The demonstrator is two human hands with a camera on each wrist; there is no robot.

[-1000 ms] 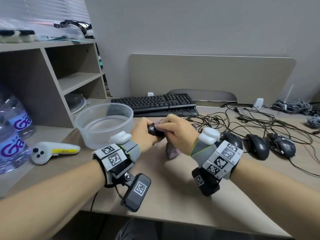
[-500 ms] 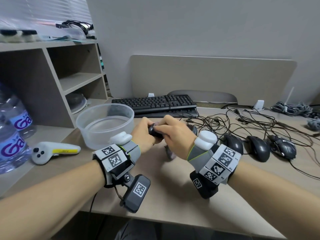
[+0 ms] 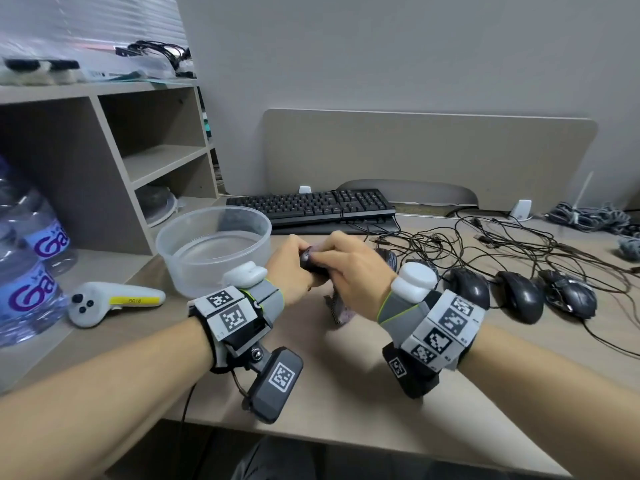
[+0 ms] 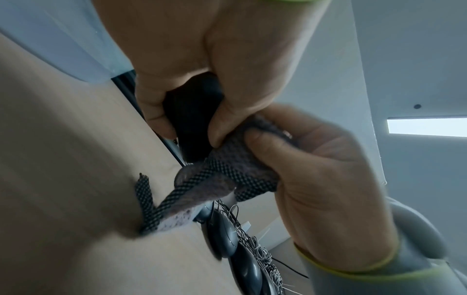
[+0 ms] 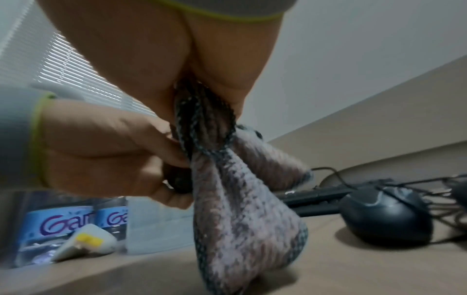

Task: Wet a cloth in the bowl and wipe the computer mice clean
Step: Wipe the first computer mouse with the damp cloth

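My left hand (image 3: 294,268) grips a black computer mouse (image 3: 307,260) a little above the desk, just right of the bowl. In the left wrist view its fingers curl round the mouse (image 4: 192,119). My right hand (image 3: 346,265) holds a grey-purple knitted cloth (image 3: 341,311) bunched against the mouse, and the loose end hangs down to the desk (image 5: 240,219). Thumb and fingers pinch the cloth (image 4: 235,171) at the mouse's side. The clear plastic bowl (image 3: 207,275) holds water. Three more black mice (image 3: 469,289) (image 3: 523,301) (image 3: 571,296) lie in a row to the right.
A black keyboard (image 3: 311,206) lies behind the hands, with tangled cables (image 3: 519,244) spreading to the right. A white controller (image 3: 114,301) and water bottles (image 3: 24,271) sit at the left below a shelf unit (image 3: 104,161). Bare desk lies in front of the hands.
My right hand has shifted slightly over the mouse with the cloth, and the hanging end has swung a little. My left hand keeps the mouse in the same place.
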